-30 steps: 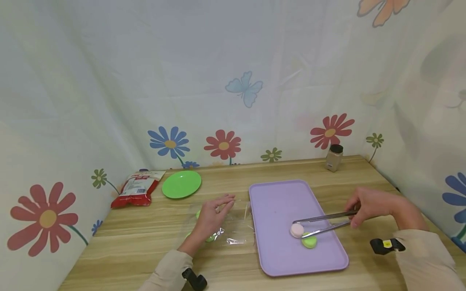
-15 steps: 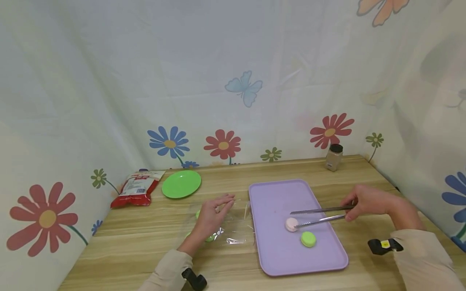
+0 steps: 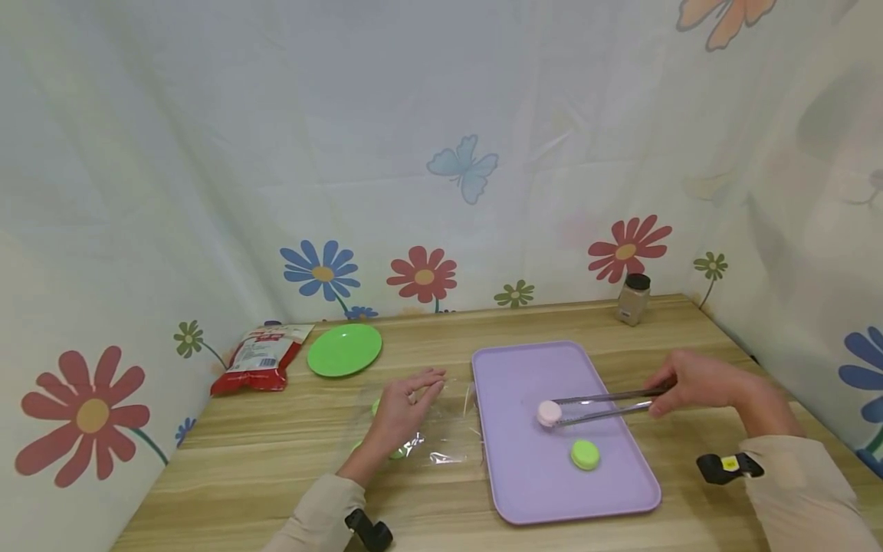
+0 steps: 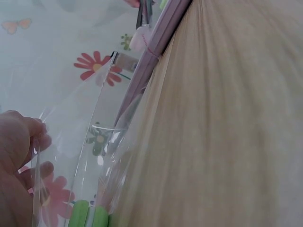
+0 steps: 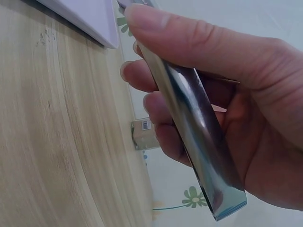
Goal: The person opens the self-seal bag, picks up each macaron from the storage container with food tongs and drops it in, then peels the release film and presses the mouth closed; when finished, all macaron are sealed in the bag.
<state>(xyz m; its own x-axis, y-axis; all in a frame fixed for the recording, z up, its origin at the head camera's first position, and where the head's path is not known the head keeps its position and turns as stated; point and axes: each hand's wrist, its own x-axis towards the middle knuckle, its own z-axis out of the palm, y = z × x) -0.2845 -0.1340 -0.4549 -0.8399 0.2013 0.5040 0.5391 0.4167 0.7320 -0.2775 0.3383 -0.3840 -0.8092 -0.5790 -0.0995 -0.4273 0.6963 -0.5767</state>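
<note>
My right hand (image 3: pixel 700 382) grips metal tongs (image 5: pixel 189 127) from the right side. The tong tips are around a pink macaron (image 3: pixel 549 413), over the lilac tray (image 3: pixel 524 372). A green macaron (image 3: pixel 585 455) lies on the tray, just in front of the tongs. To the left of the tray, my left hand (image 3: pixel 402 414) pinches the raised edge of a clear plastic bag (image 4: pixel 71 137), its mouth facing the tray. Green macarons (image 4: pixel 80 215) are inside that bag, partly hidden by the hand in the head view.
At the back left a green plate (image 3: pixel 345 349) lies beside a red and white snack packet (image 3: pixel 264 357). A small jar (image 3: pixel 633 300) with a black lid stands at the back right. Flower-printed curtains (image 3: pixel 428 115) enclose the wooden table (image 3: pixel 228 460).
The tongs have shifted left and away from me, parting from the green macaron. Their arms spread, then closed around the pink macaron, which is farther back on the tray. My left hand stays put.
</note>
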